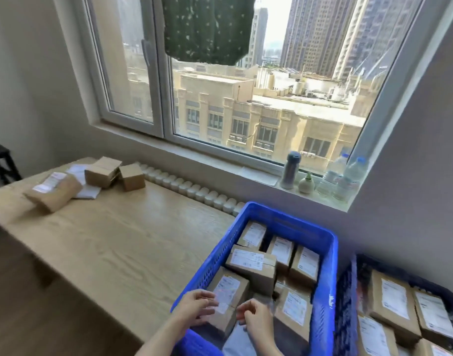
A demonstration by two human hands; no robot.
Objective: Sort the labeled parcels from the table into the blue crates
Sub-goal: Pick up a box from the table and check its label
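At the upper left of the frame, the desk (112, 242) carries the unsorted stock: one labelled parcel (53, 191), label upward, with two plain cartons (103, 172) just beside it on white sheets (87, 192).

These parcels are judged light and stiff, of taped cardboard with firm edges. Hold is best taken across two opposite long sides, clear of the glossy label, which may be slippery.

In the lower centre, the left hand (197, 308) is laid against the near parcel (226, 291) inside the blue crate (284, 219), fingers lightly bent over its left edge. Blur prevents confirmation of a grip.

The right hand (255, 321) is held just beside that parcel's near corner with fingers curled inward. Whether anything is pinched cannot be told.

The crate is seen partly filled with labelled parcels, several standing on edge.

At the lower right, a second crate (348, 291) is noted touching the first, with larger parcels laid flat.
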